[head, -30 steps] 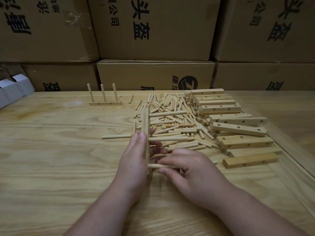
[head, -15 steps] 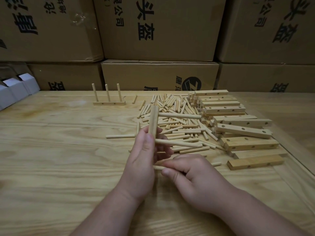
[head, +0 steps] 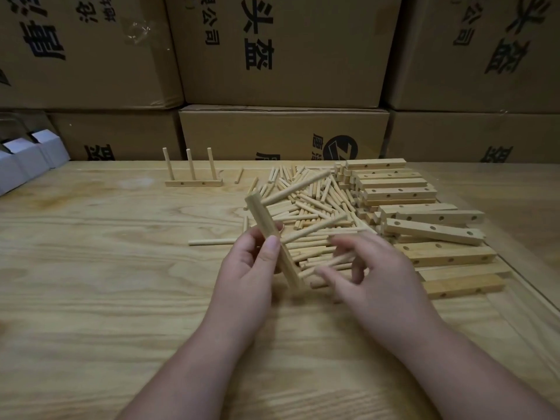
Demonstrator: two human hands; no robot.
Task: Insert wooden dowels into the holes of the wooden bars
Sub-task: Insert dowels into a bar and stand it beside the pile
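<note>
My left hand [head: 245,274] grips a wooden bar [head: 266,219] around its middle and holds it tilted above the table. Three dowels stick out of the bar to the right: a top dowel [head: 297,187], a middle dowel [head: 315,228] and a bottom dowel [head: 330,263]. My right hand [head: 381,277] is blurred, with its fingers spread loosely around the bottom dowel's free end. Behind the hands lies a pile of loose dowels [head: 315,204]. A stack of drilled bars [head: 397,189] sits to its right.
A finished bar with three upright dowels [head: 194,183] stands at the back left. One loose dowel [head: 209,242] lies left of the pile. White boxes [head: 21,162] sit at the far left edge. Cardboard cartons [head: 281,134] wall off the back.
The bar has tipped from upright to a slant and lifted. My right hand has loosened from pinching the bottom dowel to spread fingers. The camera has come closer.
</note>
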